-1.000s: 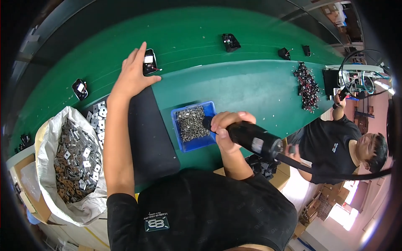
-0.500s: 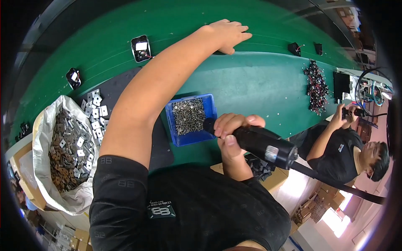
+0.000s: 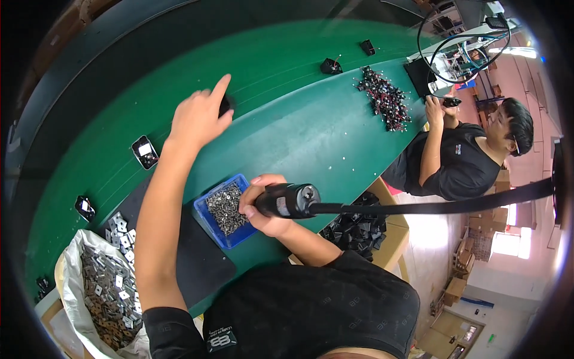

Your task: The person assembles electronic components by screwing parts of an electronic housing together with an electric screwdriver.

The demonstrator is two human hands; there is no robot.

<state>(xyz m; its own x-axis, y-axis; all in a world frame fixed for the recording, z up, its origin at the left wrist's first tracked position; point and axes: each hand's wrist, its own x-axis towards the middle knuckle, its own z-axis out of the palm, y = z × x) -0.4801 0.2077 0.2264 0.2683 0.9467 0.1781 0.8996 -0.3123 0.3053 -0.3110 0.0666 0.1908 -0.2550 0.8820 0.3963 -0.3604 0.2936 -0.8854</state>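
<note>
My left hand [image 3: 200, 118] reaches over the green work surface with index finger and thumb stretched apart. A small black part [image 3: 225, 106] shows between them, mostly hidden by the hand; whether they touch is not clear. My right hand [image 3: 266, 206] is wrapped round a black corded electric screwdriver [image 3: 288, 201], its cord leading off to the right. The screwdriver's front end is hidden behind the fingers, above the right side of a blue bin [image 3: 224, 242] filled with small metal screws [image 3: 227, 209].
Black housings [image 3: 145, 152] stand along the far green strip. A white sack [image 3: 70, 263] of metal plates is at lower left, beside loose plates on a dark mat [image 3: 200, 263]. A pile of wired parts [image 3: 385, 99] lies near a co-worker [image 3: 460, 155]. A carton [image 3: 391, 239] holds black pieces.
My view has swung, shifting the bench in the picture. My left hand, earlier stretched flat, is now at a small black part. The screwdriver stays in my right hand by the bin.
</note>
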